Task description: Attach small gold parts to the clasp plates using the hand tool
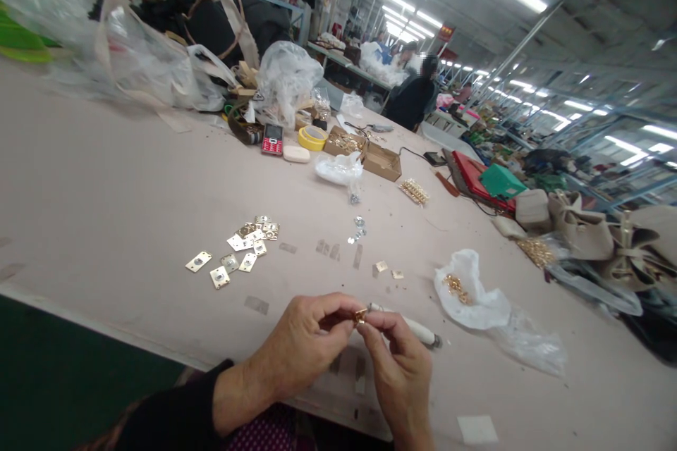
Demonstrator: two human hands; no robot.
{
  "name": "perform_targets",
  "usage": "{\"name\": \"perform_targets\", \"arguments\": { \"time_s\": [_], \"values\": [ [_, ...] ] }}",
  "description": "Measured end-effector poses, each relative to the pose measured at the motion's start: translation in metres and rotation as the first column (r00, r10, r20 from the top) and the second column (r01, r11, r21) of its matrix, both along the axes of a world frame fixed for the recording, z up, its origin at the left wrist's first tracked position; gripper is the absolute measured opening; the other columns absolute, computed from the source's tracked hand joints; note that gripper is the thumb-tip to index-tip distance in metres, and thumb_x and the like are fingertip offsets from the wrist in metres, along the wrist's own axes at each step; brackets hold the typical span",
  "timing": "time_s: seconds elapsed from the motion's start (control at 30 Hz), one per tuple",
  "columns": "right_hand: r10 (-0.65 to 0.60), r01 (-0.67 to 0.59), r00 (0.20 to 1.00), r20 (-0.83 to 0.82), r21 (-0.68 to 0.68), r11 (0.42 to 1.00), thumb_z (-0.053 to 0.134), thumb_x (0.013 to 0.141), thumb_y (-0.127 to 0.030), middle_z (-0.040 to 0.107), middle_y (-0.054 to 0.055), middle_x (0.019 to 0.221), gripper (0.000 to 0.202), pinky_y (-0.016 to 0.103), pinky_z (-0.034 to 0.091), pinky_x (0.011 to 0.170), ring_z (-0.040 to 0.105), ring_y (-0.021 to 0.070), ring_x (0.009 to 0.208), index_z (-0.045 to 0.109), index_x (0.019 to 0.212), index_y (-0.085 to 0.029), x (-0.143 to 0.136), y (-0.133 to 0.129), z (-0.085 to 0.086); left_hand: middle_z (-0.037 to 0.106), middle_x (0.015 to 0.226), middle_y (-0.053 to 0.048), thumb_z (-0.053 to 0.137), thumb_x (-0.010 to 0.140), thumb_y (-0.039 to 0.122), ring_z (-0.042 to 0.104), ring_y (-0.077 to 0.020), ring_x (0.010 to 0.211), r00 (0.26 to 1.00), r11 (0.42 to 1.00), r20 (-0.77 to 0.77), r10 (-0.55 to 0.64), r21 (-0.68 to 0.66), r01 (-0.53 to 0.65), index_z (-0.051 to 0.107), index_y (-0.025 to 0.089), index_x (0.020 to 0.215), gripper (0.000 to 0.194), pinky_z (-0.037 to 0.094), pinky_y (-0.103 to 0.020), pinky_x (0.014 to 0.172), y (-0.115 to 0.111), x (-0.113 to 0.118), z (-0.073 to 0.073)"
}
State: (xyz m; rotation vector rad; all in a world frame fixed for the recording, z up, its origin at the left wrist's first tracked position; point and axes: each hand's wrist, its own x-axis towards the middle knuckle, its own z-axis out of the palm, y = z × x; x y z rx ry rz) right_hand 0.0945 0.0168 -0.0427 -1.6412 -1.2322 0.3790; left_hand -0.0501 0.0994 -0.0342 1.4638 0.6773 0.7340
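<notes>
L hand point(312, 338) & R hand point(399, 359) meet over the counter point(132, 204) near its front edge. Both grips closed, thumb & index pinching the same small gold-tone metal fitting point(360, 315) btwn them; exact shape can't be told, fingers cover part. White-handled tool point(420, 331) lies just past R hand, partly hidden by it, dark end pointing R.

Beyond L hand, to the L: loose cluster of gold-tone rectangular plates point(219, 277), some overlapping, a few apart. Straight ahead of the hands: two small gold-tone squares point(381, 266), then a few silver discs point(360, 222) farther out, w/ a clear plastic bag point(338, 168) behind them. R of the tool: opened white plastic bag point(484, 310) w/ gold-tone pcs point(455, 287) in it. Nr the front on the R, a white paper slip point(477, 429).

Farther back, approx. L to R: red keypad phone point(273, 141), off-white block point(296, 153), yellow tape roll point(311, 139), open cardboard box point(381, 162), clear packet of gold-tone parts point(414, 192). Far R: green box point(501, 182) atop a red item point(470, 173), plus beige handbags point(579, 225). Background: person in dark clothes point(410, 102), seated.
</notes>
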Motion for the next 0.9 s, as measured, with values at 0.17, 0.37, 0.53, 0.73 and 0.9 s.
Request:
{"name": "perform_targets", "arguments": {
  "time_s": [0.17, 0.37, 0.53, 0.73, 0.9],
  "values": [
    [0.033, -0.034, 0.998, -0.058, -0.033, 0.999, 0.069, 0.086, -0.032, 0.071, 0.001, 0.074, 0.014, 0.022, 0.053, 0.064, 0.066, 0.0149, 0.068, 0.071, 0.078, -0.020, 0.001, 0.001, 0.001, 0.076, 0.089, 0.002, 0.062, 0.082, 0.014, 0.071, -0.0121, 0.082, 0.997, 0.998, 0.034, -0.066, -0.018, 0.067, 0.074, 0.018, 0.097, 0.019, 0.052, -0.017, 0.074, 0.003, -0.006, 0.008],
    [-0.008, 0.009, 0.997, -0.070, 0.019, 1.000, 0.068, 0.087, -0.032, 0.067, 0.001, 0.074, 0.013, 0.021, 0.052, 0.062, 0.063, 0.0138, 0.067, 0.067, 0.081, -0.019, -0.004, 0.005, -0.010, 0.076, 0.089, 0.003, 0.062, 0.085, 0.011, 0.068, -0.0103, 0.082, 0.996, 0.984, 0.025, -0.085, 0.159, 0.080, 0.077, 0.022, 0.093, 0.020, 0.049, -0.017, 0.077, 0.010, -0.011, 0.008],
    [0.187, -0.201, 0.977, -0.106, -0.138, 0.970, 0.063, 0.091, -0.031, 0.072, 0.003, 0.084, 0.013, 0.024, 0.055, 0.071, 0.069, 0.0158, 0.077, 0.068, 0.094, -0.020, 0.005, 0.012, 0.000, 0.074, 0.085, 0.002, 0.060, 0.091, 0.013, 0.067, -0.0097, 0.078, 0.999, 0.950, 0.010, -0.035, 0.310, 0.030, 0.075, 0.020, 0.092, 0.016, 0.048, -0.018, 0.074, 0.027, -0.015, -0.005],
    [0.177, -0.108, 0.948, 0.264, -0.253, 0.961, 0.056, 0.090, -0.024, 0.073, 0.002, 0.085, 0.015, 0.027, 0.054, 0.069, 0.068, 0.0166, 0.075, 0.067, 0.101, -0.019, 0.047, 0.068, 0.014, 0.062, 0.090, -0.001, 0.049, 0.094, 0.004, 0.061, -0.0111, 0.076, 0.973, 0.729, -0.220, 0.073, 0.678, 0.099, 0.067, 0.018, 0.094, 0.023, 0.050, -0.021, 0.067, 0.031, -0.021, -0.031],
    [0.334, -0.213, 0.819, 0.467, -0.293, 0.932, 0.047, 0.089, -0.011, 0.074, 0.005, 0.099, 0.027, 0.032, 0.053, 0.081, 0.068, 0.0184, 0.088, 0.066, 0.107, -0.020, 0.065, 0.127, 0.007, 0.062, 0.088, -0.002, 0.060, 0.090, 0.007, 0.059, -0.0166, 0.081, 0.934, 0.521, -0.333, 0.133, 0.825, 0.220, 0.062, 0.016, 0.085, 0.011, 0.053, -0.027, 0.070, 0.021, -0.027, -0.045]
  ]
}}
